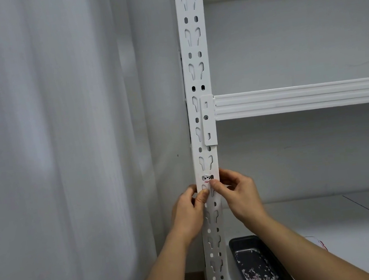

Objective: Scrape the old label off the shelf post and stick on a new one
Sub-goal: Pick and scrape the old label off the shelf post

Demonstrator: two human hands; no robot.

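Most of old label gone; small ragged remnant left on post, white scraps with black and red print, sitting just above both hands and across a pair of slots.

Left hand braced on post's left edge, thumb across the front face just under the remnant, fingers curled round the edge. Gripping post, by the look of it.

Right hand on post's right side, thumb and forefinger pinched together at the front face, right below the remnant. Possibly pinching a sliver of paper or picking with a nail; too small to tell. No scraper visible in either hand.

Tray on shelf to right of post, low in view, holding a heap of pink-white shreds. Reads as scrapings already collected, so scraping well under way.

Red-marked white sheet on shelf beyond right forearm, mostly hidden. Could be the new label; unconfirmed.

Judged status: removal late stage, not finished. Left to do: clear last remnant and any residue, then apply new label. No new label on post yet.
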